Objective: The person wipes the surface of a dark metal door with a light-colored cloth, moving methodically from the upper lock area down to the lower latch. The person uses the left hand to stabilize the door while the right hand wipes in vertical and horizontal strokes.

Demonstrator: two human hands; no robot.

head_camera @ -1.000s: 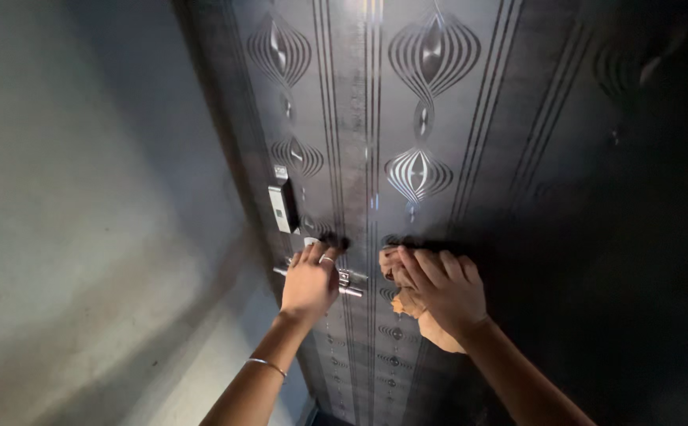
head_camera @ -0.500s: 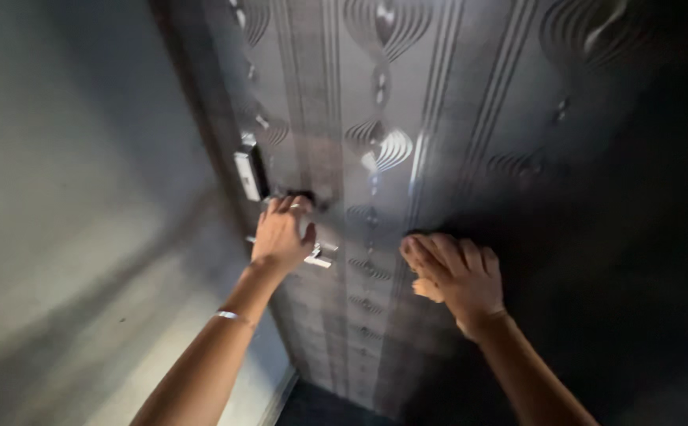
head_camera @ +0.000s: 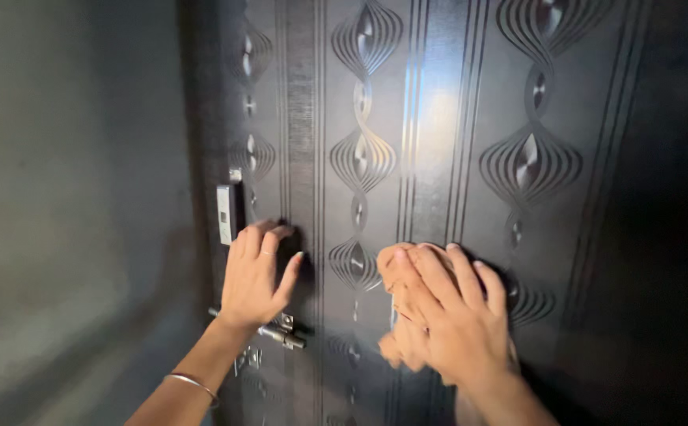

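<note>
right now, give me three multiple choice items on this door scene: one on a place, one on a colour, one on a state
1. Where does the cloth lie?
A. under the right hand
B. on the floor
C. over the handle

2. What colour is the door?
A. white
B. dark grey-brown
C. red

3. How is the left hand placed?
A. clenched away from the door
B. holding a cup
C. flat on the door above the handle

Key: 1 A, the cloth shows beneath the right fingers pressed to the door. 2 B, the patterned panel is dark. 3 C, its fingers spread against the door by the latch edge.
</note>
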